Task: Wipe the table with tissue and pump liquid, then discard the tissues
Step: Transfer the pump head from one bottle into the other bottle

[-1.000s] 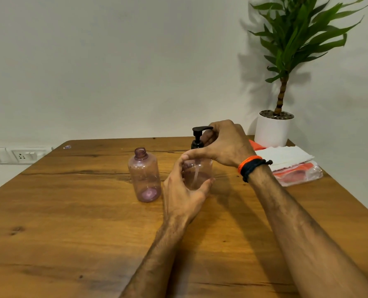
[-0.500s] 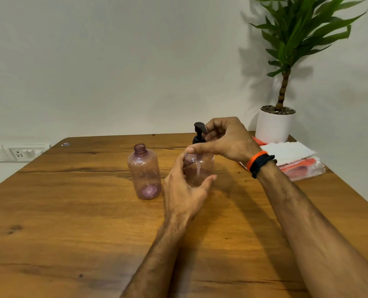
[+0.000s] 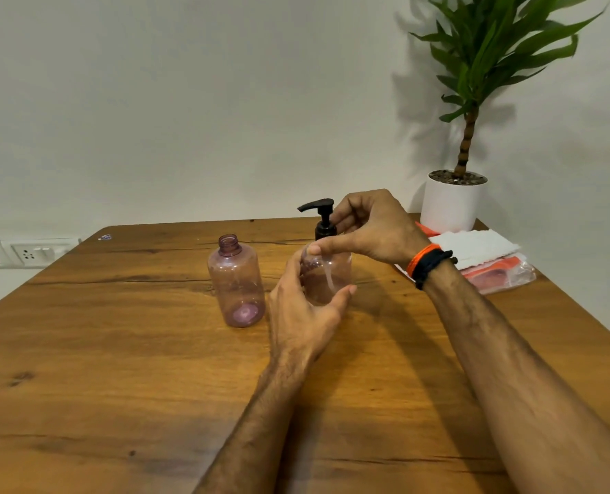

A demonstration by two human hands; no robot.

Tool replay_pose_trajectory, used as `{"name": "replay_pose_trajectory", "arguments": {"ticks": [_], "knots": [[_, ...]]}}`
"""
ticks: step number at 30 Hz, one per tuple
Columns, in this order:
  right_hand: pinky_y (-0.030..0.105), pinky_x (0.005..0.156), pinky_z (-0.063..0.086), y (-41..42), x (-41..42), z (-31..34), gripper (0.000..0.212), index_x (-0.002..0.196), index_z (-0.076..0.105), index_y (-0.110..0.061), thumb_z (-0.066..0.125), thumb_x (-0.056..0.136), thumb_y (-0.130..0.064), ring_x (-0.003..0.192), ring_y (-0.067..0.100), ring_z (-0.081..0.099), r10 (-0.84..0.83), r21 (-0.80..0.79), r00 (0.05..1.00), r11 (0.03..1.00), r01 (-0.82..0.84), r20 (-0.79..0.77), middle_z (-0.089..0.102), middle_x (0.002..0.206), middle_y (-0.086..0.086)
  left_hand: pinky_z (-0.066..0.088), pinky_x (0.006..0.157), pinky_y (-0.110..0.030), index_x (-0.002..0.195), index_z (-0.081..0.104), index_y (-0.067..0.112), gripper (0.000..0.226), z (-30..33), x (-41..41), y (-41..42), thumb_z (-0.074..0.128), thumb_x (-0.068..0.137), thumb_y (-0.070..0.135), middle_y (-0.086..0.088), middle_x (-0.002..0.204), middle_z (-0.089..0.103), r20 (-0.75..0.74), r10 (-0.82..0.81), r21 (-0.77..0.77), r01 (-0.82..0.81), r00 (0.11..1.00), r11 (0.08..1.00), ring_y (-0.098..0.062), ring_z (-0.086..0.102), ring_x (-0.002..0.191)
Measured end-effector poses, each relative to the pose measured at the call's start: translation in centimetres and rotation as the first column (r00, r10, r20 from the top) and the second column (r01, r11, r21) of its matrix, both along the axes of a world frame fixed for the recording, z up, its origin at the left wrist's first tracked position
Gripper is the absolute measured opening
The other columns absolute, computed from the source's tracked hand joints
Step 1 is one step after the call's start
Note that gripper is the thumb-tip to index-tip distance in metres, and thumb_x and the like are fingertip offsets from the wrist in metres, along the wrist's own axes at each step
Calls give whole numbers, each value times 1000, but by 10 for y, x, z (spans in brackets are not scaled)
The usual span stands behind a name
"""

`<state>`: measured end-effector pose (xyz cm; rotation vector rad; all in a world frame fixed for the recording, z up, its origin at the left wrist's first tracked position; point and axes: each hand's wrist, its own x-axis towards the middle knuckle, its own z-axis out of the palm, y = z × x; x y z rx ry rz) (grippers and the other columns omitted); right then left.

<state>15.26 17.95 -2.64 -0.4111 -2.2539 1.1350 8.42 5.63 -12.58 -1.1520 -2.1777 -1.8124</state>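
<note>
A clear pink pump bottle (image 3: pixel 328 279) stands upright mid-table. My left hand (image 3: pixel 303 308) grips its body from the near left side, thumb on the right. My right hand (image 3: pixel 367 226) is curled round the black pump head (image 3: pixel 323 219) at the collar, with the thumb stretched across the bottle's shoulder. The nozzle points left. A stack of white tissues (image 3: pixel 478 246) lies on a clear packet with orange print at the table's right edge. The wooden table (image 3: pixel 118 351) shows bare brown grain.
A second pink bottle (image 3: pixel 235 279) without a cap stands just left of my left hand. A potted plant in a white pot (image 3: pixel 451 205) sits at the back right corner. A wall socket (image 3: pixel 28 251) is at the far left. A small scrap (image 3: pixel 104 237) lies near the back left edge.
The black pump head has turned in my right hand: its nozzle pointed right, then away, and now points left. My left hand keeps its grip on the bottle.
</note>
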Motion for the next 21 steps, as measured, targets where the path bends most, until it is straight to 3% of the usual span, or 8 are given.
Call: {"name": "replay_pose_trajectory", "arguments": {"ticks": [2, 4, 7, 10, 13, 16, 19, 21], "knots": [[20, 63, 54, -2, -2, -2, 59, 79, 66, -22, 83, 35, -58, 66, 2, 61, -62, 44, 998, 997, 62, -1, 68, 74, -8, 52, 88, -20, 131, 46, 39, 76, 0, -1, 0, 83, 65, 47, 22, 115, 59, 2, -3, -1, 3, 1000, 1000, 3, 57, 105], [24, 67, 53, -2, -2, -2, 63, 91, 68, -19, 82, 43, -57, 70, 6, 59, -13, 38, 1000, 999, 12, 23, 70, 88, -3, 51, 86, -18, 132, 47, 37, 76, -1, -2, 0, 82, 65, 48, 20, 116, 60, -4, -1, -12, 1, 1000, 1000, 2, 58, 105], [24, 63, 51, 3, 4, 0, 45, 108, 71, -17, 84, 68, -34, 77, 11, 65, 141, -28, 989, 990, -139, 50, 72, 105, -2, 52, 88, -21, 134, 45, 39, 80, -1, -2, 0, 84, 65, 45, 19, 118, 59, 1, -9, -13, 9, 1000, 1000, -1, 57, 107], [19, 61, 52, 4, 6, 0, 30, 104, 73, -14, 81, 75, -18, 83, 8, 70, 205, -51, 979, 977, -205, 3, 75, 100, 0, 55, 93, -31, 136, 44, 38, 82, -1, -2, 0, 84, 66, 43, 15, 124, 60, 6, -11, -4, 11, 1000, 1000, -5, 58, 112], [22, 66, 53, 1, 0, -1, 43, 85, 71, -19, 88, 51, -40, 70, 0, 66, 84, -45, 996, 995, -86, -38, 73, 83, -5, 55, 92, -32, 134, 46, 37, 79, -1, -2, 0, 84, 65, 46, 16, 123, 60, -2, 7, -9, -7, 1000, 1000, -5, 58, 110], [16, 60, 51, -4, -4, -3, 60, 75, 65, -24, 80, 32, -62, 60, -4, 59, -55, 15, 998, 998, 56, -35, 65, 70, -11, 54, 89, -27, 135, 47, 33, 80, -2, -3, 1, 83, 65, 48, 16, 119, 61, -5, 11, -16, -11, 1000, 1000, -3, 59, 107], [19, 65, 52, -2, -3, -3, 61, 90, 68, -23, 81, 43, -60, 72, 2, 60, -6, 15, 1000, 1000, 6, 7, 67, 86, -9, 51, 86, -18, 135, 46, 34, 80, -2, -3, 1, 84, 65, 46, 21, 115, 59, -1, -3, -15, 3, 1000, 1000, 3, 57, 102], [21, 61, 50, 3, 2, -2, 50, 105, 70, -19, 84, 63, -43, 81, 10, 66, 83, -36, 996, 996, -82, 26, 71, 102, -5, 45, 81, -9, 134, 44, 40, 79, -2, -3, 0, 84, 66, 45, 28, 111, 55, 0, -18, -12, 18, 1000, 1000, 13, 53, 98]]}}
